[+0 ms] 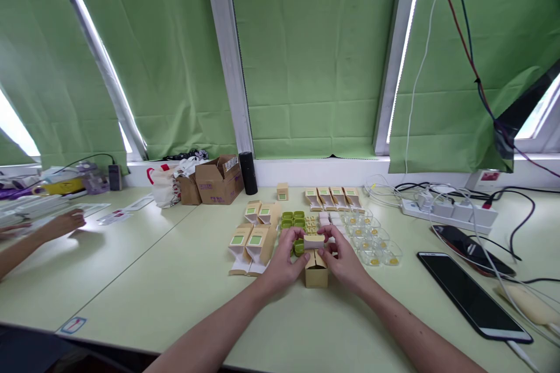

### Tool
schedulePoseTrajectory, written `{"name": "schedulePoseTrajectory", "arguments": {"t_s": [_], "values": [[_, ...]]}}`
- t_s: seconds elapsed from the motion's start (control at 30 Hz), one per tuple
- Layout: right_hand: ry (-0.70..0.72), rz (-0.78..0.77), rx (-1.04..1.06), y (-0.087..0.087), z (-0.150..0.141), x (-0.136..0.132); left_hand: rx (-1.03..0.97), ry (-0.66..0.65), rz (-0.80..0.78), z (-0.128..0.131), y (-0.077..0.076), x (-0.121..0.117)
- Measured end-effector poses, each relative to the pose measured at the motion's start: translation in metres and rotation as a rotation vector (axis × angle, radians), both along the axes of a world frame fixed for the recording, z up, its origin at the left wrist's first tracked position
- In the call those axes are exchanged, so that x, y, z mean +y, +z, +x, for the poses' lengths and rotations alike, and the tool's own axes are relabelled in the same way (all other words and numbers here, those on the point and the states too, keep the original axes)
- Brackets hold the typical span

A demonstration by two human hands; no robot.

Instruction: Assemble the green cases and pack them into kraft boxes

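Between my hands stands a small tan cardboard box (316,277), its top flap raised. My left hand (284,259) is closed at the box's left side, fingertips on the flap's edge. From the right, my right hand (342,257) pinches the other end of that flap. Flattened tan cartons with green labels (255,240) lie to the left. Just beyond my hands are green square cups (293,219), small yellowish pieces (310,224) and white blocks (330,218). Clear plastic cups with yellow centres (371,239) are grouped to the right.
More cartons (333,198) lie behind, with one closed box (282,191). At right are a phone (475,294), a power strip (450,213) and loose cables. A brown cardboard box (219,179) and black cylinder (248,173) stand at back left. Another person's hand (65,223) is at far left.
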State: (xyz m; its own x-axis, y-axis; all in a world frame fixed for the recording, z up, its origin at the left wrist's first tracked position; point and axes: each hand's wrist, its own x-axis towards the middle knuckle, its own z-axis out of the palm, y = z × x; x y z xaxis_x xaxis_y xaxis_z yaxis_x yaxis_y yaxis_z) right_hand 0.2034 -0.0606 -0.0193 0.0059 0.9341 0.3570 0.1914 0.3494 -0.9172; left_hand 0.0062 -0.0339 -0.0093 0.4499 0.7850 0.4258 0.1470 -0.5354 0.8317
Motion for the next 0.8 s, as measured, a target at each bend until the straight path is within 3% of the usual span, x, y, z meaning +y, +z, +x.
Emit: {"name": "schedulePoseTrajectory", "arguments": {"t_s": [0.37,0.6,0.8], "values": [[0.016,0.044,-0.003,0.000,0.002,0.001,0.031,0.013,0.032,0.003,0.014,-0.009],[0.041,0.242,-0.030,0.015,0.007,-0.012,0.032,0.021,0.041,0.003,0.014,-0.008],[0.073,0.328,-0.114,0.017,0.010,-0.017,0.036,0.017,0.073,0.003,0.017,-0.009]]}}
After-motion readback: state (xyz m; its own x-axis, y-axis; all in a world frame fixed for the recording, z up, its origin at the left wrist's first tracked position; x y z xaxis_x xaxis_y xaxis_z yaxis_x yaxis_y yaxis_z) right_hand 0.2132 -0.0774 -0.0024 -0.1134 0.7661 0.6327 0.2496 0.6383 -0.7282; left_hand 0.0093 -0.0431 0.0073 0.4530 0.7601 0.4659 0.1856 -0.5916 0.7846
